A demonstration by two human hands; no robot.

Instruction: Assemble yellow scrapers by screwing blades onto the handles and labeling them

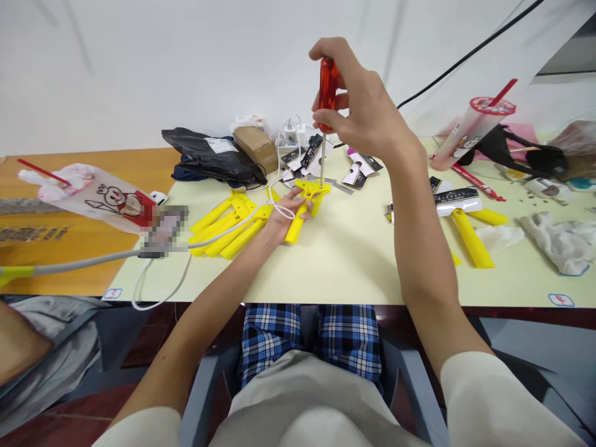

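My right hand point(361, 102) is raised above the table, its fingers closed around the red handle of a screwdriver point(328, 87). The shaft points straight down, and its tip meets the wide head of a yellow plastic scraper handle point(294, 230). My left hand point(285, 217) grips that yellow piece from the left and keeps it tilted just over the table. A white cable point(279, 155) loops in front of my left fingers and partly covers them. Just left of this hand lies a pile of several similar yellow handles point(223, 230).
Black printed cards point(311, 155) and a cardboard box point(256, 148) lie behind my hands, beside a black plastic bag point(209, 152). Drink cups stand at left point(107, 195) and right point(470, 133). A yellow-handled scraper point(470, 239) lies right of my forearm. Someone's arm point(21, 341) shows at left.
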